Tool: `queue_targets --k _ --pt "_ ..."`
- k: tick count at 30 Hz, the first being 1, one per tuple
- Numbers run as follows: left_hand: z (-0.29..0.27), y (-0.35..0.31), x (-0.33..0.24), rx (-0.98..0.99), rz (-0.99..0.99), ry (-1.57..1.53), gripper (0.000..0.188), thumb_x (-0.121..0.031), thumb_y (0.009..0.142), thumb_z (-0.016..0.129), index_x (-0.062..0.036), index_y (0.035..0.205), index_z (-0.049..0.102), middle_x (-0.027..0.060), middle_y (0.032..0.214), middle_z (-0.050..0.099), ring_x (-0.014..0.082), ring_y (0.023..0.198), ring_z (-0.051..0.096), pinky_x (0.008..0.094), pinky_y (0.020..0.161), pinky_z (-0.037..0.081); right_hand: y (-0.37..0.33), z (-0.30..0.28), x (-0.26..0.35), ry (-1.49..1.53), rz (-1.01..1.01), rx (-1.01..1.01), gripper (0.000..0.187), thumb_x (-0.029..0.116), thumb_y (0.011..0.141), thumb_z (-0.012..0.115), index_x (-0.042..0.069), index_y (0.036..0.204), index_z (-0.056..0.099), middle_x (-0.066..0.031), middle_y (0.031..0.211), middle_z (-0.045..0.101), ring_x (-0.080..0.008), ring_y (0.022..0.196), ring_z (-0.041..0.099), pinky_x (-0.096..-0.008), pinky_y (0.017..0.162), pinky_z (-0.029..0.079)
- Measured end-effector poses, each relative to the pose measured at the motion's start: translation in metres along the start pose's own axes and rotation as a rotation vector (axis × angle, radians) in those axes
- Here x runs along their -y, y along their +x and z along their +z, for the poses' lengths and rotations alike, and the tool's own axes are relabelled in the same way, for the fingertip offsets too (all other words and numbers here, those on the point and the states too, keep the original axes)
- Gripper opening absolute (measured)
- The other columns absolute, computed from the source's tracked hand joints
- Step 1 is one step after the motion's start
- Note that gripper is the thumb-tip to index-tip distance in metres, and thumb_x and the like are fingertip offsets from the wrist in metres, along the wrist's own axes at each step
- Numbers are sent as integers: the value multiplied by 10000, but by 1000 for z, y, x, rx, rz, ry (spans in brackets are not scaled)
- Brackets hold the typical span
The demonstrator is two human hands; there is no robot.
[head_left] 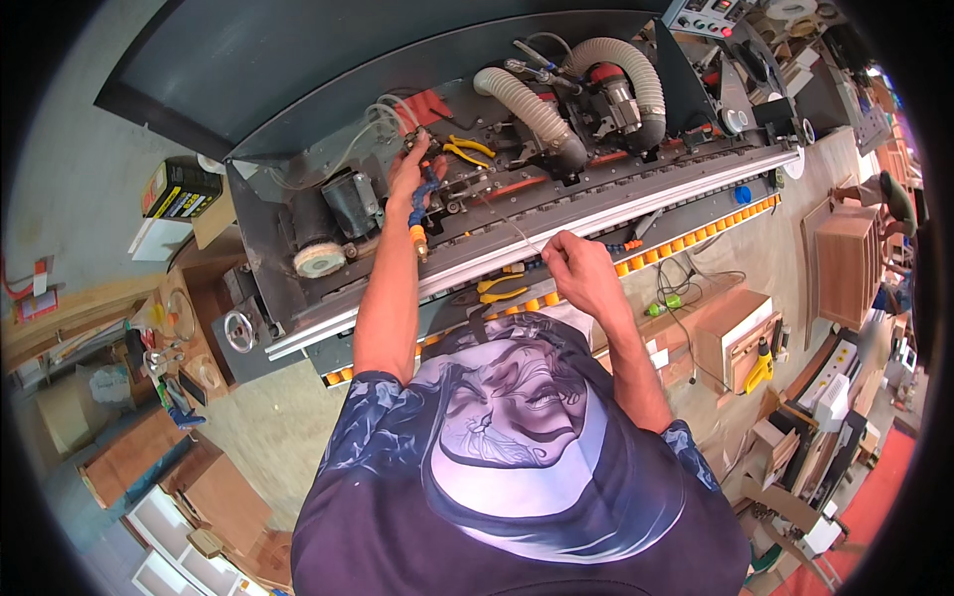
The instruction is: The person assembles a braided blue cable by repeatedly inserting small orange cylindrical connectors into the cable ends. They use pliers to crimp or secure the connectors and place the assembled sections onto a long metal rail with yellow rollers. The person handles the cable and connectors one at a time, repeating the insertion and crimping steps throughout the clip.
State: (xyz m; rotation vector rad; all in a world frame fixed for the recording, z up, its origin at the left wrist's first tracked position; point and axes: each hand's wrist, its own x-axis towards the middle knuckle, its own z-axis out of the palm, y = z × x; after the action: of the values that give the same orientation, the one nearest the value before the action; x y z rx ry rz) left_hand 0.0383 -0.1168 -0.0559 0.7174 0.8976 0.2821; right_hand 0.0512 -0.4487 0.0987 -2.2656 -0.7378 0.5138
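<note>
Deep inside an open edge-banding-type machine (373, 283), my left hand (405, 177) is closed around small dark fittings, where clear tubes (390, 111) loop down. What exactly its fingers grip is hidden. A blue and orange segmented hose (424, 204) hangs just right of that wrist. Over the machine's front rail, my right hand (584, 273) pinches the end of a thin pale wire or tube (512, 226), which runs up and left into the machine. Yellow-handled pliers (467, 151) lie beside the left hand. Another pair of yellow handles (502, 289) rests on the near ledge.
Two ribbed grey hoses (527, 104) lead to motor units at the right. A dark raised cover (298, 70) stands behind. Orange rollers (686, 241) line the front edge. Cables (686, 298) and a wooden box (730, 338) are on the floor at the right.
</note>
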Motion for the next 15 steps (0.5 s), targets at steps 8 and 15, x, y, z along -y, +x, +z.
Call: queue_targets --k 8,15 --pt "-16 -15 -15 90 -39 292 716 -504 923 831 -61 1397 529 138 1111 678 270 988 728 406 871 613 -2 16 -21 -32 6 -253 155 151 980 697 13 952 633 -221 763 697 -454 750 689 -542 687 527" --pt "-23 -42 -36 -38 4 632 797 -459 903 849 -69 1516 521 183 1273 692 334 1077 720 485 967 557 -7 28 -31 31 -26 -346 148 127 991 704 12 958 616 -189 791 703 -404 737 702 -475 655 533"
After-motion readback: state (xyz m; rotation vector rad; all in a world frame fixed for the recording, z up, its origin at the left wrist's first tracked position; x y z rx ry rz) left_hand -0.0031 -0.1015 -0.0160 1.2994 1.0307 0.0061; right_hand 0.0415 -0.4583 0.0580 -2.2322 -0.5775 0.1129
